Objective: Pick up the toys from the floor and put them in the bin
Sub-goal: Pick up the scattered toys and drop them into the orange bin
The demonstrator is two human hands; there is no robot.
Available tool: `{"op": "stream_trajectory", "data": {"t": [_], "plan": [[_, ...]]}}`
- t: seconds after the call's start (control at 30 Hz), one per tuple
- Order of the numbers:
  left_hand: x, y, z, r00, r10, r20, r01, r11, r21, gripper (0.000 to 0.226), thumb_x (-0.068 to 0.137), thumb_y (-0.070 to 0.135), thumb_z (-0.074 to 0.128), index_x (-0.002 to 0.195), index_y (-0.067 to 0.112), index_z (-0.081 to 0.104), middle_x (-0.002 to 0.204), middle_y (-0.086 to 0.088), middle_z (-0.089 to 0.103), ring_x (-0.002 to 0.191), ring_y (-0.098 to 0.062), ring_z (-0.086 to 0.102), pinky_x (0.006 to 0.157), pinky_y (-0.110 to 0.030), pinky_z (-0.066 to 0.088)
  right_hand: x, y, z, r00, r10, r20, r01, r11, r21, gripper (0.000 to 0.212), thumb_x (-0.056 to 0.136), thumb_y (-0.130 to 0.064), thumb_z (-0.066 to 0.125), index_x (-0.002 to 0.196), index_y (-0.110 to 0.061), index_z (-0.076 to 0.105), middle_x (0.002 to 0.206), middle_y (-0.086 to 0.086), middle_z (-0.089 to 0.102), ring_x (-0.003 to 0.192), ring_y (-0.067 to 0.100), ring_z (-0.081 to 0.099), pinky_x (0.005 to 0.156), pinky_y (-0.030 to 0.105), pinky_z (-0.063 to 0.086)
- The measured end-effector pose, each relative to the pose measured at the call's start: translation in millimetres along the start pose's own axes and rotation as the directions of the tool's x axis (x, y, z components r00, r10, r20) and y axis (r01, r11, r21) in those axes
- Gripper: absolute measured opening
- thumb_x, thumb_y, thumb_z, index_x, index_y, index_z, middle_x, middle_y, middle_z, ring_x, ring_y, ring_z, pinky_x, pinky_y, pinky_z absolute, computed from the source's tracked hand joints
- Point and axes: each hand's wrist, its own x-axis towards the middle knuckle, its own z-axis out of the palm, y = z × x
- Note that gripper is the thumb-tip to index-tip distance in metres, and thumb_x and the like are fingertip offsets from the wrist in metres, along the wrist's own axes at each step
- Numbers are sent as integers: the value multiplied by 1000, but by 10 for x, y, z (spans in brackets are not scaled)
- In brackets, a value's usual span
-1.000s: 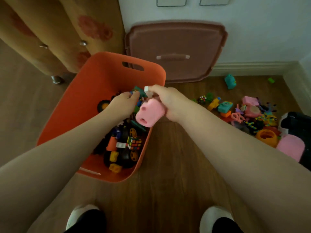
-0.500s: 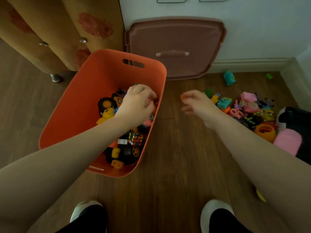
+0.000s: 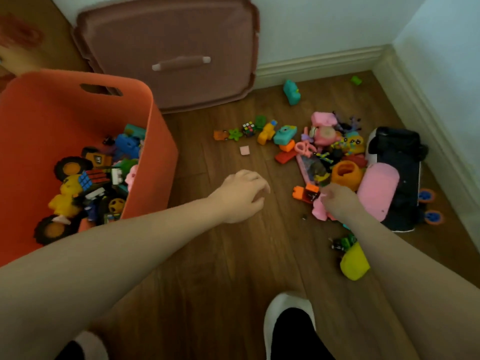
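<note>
Both hands are now withdrawn from the orange plastic bin. Left hand is held empty, loosely curled, above floor; right hand is closed around a pink toy beside the scattered floor toys.

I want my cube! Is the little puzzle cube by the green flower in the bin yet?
No. The puzzle cube lies on the floor.

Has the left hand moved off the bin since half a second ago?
Yes. The left hand was over the orange bin among its toys; now it hangs over bare floor to the bin's right, toward the toy pile.
</note>
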Motion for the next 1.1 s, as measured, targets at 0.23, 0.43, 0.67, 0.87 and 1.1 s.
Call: {"op": "stream_trajectory", "data": {"t": [0.23, 0.43, 0.67, 0.87, 1.1], "plan": [[747, 247, 255, 971, -218, 102, 232, 959, -162, 42, 92, 23, 49, 133, 20, 42, 136, -7, 42, 121, -22, 46, 101, -36, 39, 202, 235, 307, 977, -189, 99, 211, 933, -293, 97, 76, -41, 72, 148, -25, 10, 146, 10, 28, 126, 36, 43, 95, 45, 41], [1084, 348, 524, 968, -195, 160, 227, 950, -213, 61, 89, 13, 52, 144, 21, 27, 137, -13, 37, 112, -25, 53, 91, -27, 41, 345, 195, 340, 967, -205, 153, 249, 887, -389, 90, 75, -35, 71, 144, -17, 16, 141, 14, 25, 120, 36, 44, 90, 42, 44], [1267, 441, 840, 967, -56, 250, 2, 978, 209, 75, 89, 20, 56, 147, 33, 11, 149, -13, 10, 120, -38, 40, 88, -43, 47, 452, 325, 218, 932, -173, 317, 190, 981, -25, 79, 75, -30, 68, 138, -17, 23, 143, 14, 24, 127, 38, 36, 104, 47, 35], [1278, 534, 1033, 968, -121, 219, 51, 952, 301, 78, 87, 33, 61, 146, 22, 11, 141, -14, 23, 118, -36, 41, 81, -43, 48, 434, 405, 256, 957, -213, 198, 201, 976, 80, 64, 74, -3, 59, 130, -19, 33, 133, 13, 37, 116, 37, 45, 96, 48, 42], [1205, 379, 999, 976, -97, 194, 22, 935, 353, 80, 88, 15, 57, 147, 21, 4, 142, -10, 23, 107, -36, 50, 74, -37, 48, 371, 276, 295, 948, -283, 148, 305, 938, -166, 74, 83, -17, 54, 146, -20, 15, 147, 14, 25, 119, 35, 46, 95, 42, 39]]}}
